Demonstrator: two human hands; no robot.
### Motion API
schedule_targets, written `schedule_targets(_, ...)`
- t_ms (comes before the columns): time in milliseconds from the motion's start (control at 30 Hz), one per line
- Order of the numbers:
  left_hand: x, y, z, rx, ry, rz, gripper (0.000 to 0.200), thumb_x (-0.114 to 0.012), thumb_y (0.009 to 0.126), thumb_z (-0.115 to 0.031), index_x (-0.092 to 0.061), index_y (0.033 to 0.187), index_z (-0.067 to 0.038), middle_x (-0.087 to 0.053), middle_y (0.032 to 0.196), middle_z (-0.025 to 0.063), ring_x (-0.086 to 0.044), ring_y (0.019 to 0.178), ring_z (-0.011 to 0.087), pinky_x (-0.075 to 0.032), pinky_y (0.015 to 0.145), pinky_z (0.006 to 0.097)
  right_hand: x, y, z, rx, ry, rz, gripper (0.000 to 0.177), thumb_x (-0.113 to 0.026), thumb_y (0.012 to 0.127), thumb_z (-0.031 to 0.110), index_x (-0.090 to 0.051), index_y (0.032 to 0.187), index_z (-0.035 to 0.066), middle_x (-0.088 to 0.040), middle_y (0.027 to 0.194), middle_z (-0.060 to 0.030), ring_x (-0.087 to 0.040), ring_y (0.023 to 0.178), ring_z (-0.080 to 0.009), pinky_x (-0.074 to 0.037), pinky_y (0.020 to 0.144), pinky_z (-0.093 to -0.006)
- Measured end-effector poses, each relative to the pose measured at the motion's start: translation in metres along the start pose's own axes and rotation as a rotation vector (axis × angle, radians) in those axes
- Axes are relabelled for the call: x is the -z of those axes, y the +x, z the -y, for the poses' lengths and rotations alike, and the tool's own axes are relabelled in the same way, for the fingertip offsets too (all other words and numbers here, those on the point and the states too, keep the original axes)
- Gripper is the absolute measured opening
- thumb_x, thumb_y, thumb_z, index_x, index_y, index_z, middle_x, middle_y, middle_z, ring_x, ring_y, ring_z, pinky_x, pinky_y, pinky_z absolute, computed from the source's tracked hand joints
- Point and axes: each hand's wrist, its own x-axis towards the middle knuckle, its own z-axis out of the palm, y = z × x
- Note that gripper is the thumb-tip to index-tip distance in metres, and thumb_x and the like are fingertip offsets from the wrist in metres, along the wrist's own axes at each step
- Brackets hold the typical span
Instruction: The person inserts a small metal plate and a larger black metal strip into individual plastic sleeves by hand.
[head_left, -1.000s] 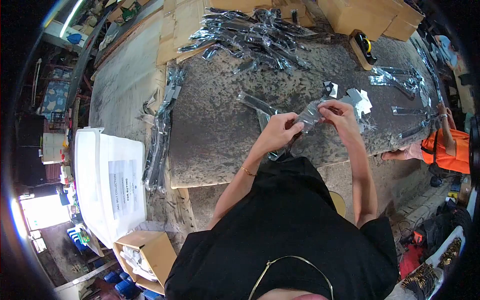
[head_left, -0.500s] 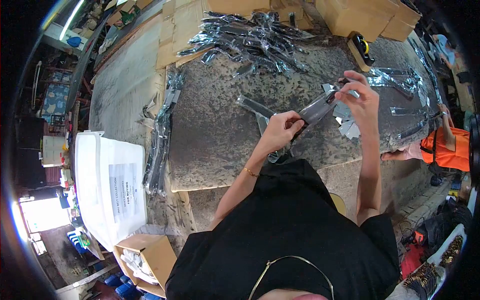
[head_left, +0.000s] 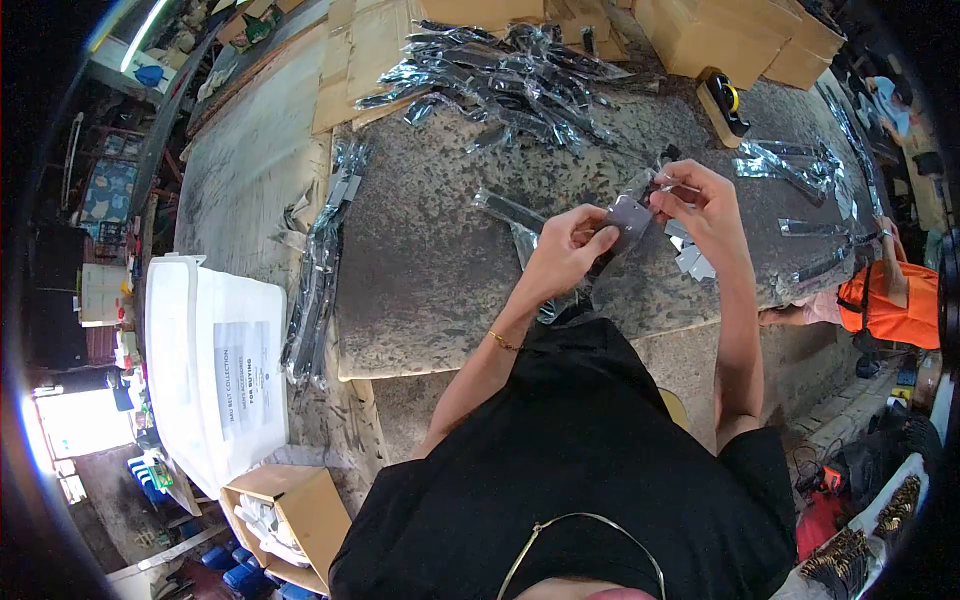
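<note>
My left hand [head_left: 568,252] is closed, thumb and fingers pinching a grey card tag [head_left: 628,218] at its lower left. My right hand [head_left: 706,208] is closed too, fingertips pinched on the clear plastic sleeve [head_left: 642,184] at the tag's upper edge. A dark strip in the sleeve, apparently a belt, is partly hidden by both hands. Beneath the left hand lies another plastic-wrapped dark belt [head_left: 508,208] on the worktable. Several loose grey tags [head_left: 692,262] are scattered just below my right hand.
A heap of wrapped belts [head_left: 500,85] covers the table's far side, near a tape dispenser [head_left: 722,108] and cardboard boxes [head_left: 715,40]. More wrapped belts [head_left: 322,270] line the left edge, beside a white bin [head_left: 180,380]. At right stands a person in orange [head_left: 900,305].
My right hand has moved down and left, closer to my left hand, and its raised fingers have folded in. The grey tag now faces up plainly between the hands.
</note>
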Motion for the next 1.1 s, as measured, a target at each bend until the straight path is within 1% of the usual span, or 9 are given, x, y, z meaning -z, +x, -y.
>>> schedule_targets(233, -0.006, 0.020, -0.009, 0.015, -0.063, 0.092, 0.020, -0.055, 0.092, -0.015, -0.059, 0.092, 0.004, -0.057, 0.078, -0.0009, -0.048, 0.069, 0.0041, -0.038, 0.060, 0.0209, -0.017, -0.005, 0.009, 0.165, -0.201, -0.061, 0.012, -0.064, 0.081, -0.007, -0.062, 0.092, -0.003, -0.057, 0.098, -0.0053, -0.060, 0.090, -0.0105, -0.053, 0.076, -0.0250)
schedule_targets(300, -0.006, 0.019, -0.018, 0.097, 0.033, 0.136, 0.023, -0.053, 0.094, -0.015, -0.060, 0.099, 0.005, -0.061, 0.088, 0.0027, -0.055, 0.086, 0.0089, -0.043, 0.078, 0.0244, -0.015, -0.002, 0.010, 0.187, -0.173, -0.078, 0.012, -0.066, 0.080, -0.005, -0.064, 0.091, -0.001, -0.057, 0.103, -0.0067, -0.060, 0.092, -0.0110, -0.052, 0.074, -0.0245)
schedule_targets(333, -0.008, 0.019, -0.017, 0.095, 0.036, 0.141, 0.023, -0.053, 0.094, -0.015, -0.060, 0.099, 0.005, -0.061, 0.088, 0.0027, -0.055, 0.086, 0.0089, -0.043, 0.078, 0.0244, -0.014, -0.001, 0.010, 0.205, -0.145, -0.092, 0.011, -0.068, 0.079, -0.004, -0.066, 0.090, 0.001, -0.056, 0.109, -0.0080, -0.059, 0.094, -0.0116, -0.051, 0.072, -0.0240)
schedule_targets(467, -0.019, 0.020, -0.012, -0.066, -0.095, 0.043, 0.022, -0.051, 0.094, -0.014, -0.060, 0.096, 0.006, -0.061, 0.085, 0.0021, -0.054, 0.080, 0.0087, -0.043, 0.072, 0.0249, -0.010, 0.004, 0.019, 0.328, -0.240, -0.070, 0.015, -0.070, 0.074, -0.005, -0.067, 0.088, 0.002, -0.057, 0.108, -0.0086, -0.060, 0.095, -0.0148, -0.051, 0.072, -0.0264)
schedule_targets(533, -0.017, 0.020, -0.017, -0.134, -0.135, 0.029, 0.020, -0.051, 0.094, -0.012, -0.060, 0.093, 0.005, -0.059, 0.079, 0.0005, -0.051, 0.072, 0.0072, -0.042, 0.065, 0.0241, -0.005, 0.009, 0.032, 0.677, -0.502, -0.113, 0.019, -0.073, 0.069, -0.005, -0.066, 0.085, 0.002, -0.057, 0.107, -0.0098, -0.060, 0.093, -0.0199, -0.050, 0.073, -0.0294)
schedule_targets(600, -0.009, 0.019, -0.025, -0.087, -0.292, 0.285, 0.025, -0.052, 0.093, -0.016, -0.059, 0.102, 0.005, -0.065, 0.090, 0.0095, -0.062, 0.084, 0.0157, -0.046, 0.078, 0.0296, -0.002, 0.012, 0.048, 0.704, -0.480, -0.076, 0.020, -0.074, 0.067, -0.005, -0.066, 0.084, 0.002, -0.058, 0.106, -0.0102, -0.060, 0.093, -0.0214, -0.050, 0.076, -0.0302)
schedule_targets(700, -0.005, 0.026, -0.027, -0.171, -0.151, 0.459, 0.027, -0.048, 0.094, -0.020, -0.058, 0.103, 0.004, -0.065, 0.086, 0.0120, -0.063, 0.080, 0.0182, -0.047, 0.077, 0.0303, 0.004, 0.021, 0.064, 0.713, -0.392, -0.001, 0.016, -0.074, 0.070, -0.001, -0.064, 0.082, 0.002, -0.059, 0.105, -0.0103, -0.058, 0.095, -0.0215, -0.047, 0.081, -0.0305)
schedule_targets(800, -0.009, 0.026, -0.048, -0.109, -0.330, 0.440, 0.027, -0.045, 0.092, -0.020, -0.059, 0.094, 0.003, -0.064, 0.078, 0.0116, -0.062, 0.074, 0.0183, -0.046, 0.072, 0.0295, 0.015, 0.034, 0.075, 0.572, -0.270, 0.328, 0.010, -0.069, 0.080, 0.007, -0.063, 0.082, 0.000, -0.058, 0.109, -0.0099, -0.057, 0.092, -0.0179, -0.046, 0.079, -0.0298)
schedule_targets(1100, -0.005, 0.027, -0.081, -0.128, -0.179, 0.290, 0.018, -0.044, 0.084, -0.012, -0.057, 0.083, 0.001, -0.058, 0.069, 0.0082, -0.055, 0.061, 0.0156, -0.043, 0.062, 0.0280, 0.018, 0.040, 0.121, 0.694, -0.515, 0.246, 0.020, -0.076, 0.071, 0.006, -0.058, 0.077, 0.001, -0.058, 0.105, -0.0073, -0.056, 0.084, -0.0171, -0.045, 0.079, -0.0302)
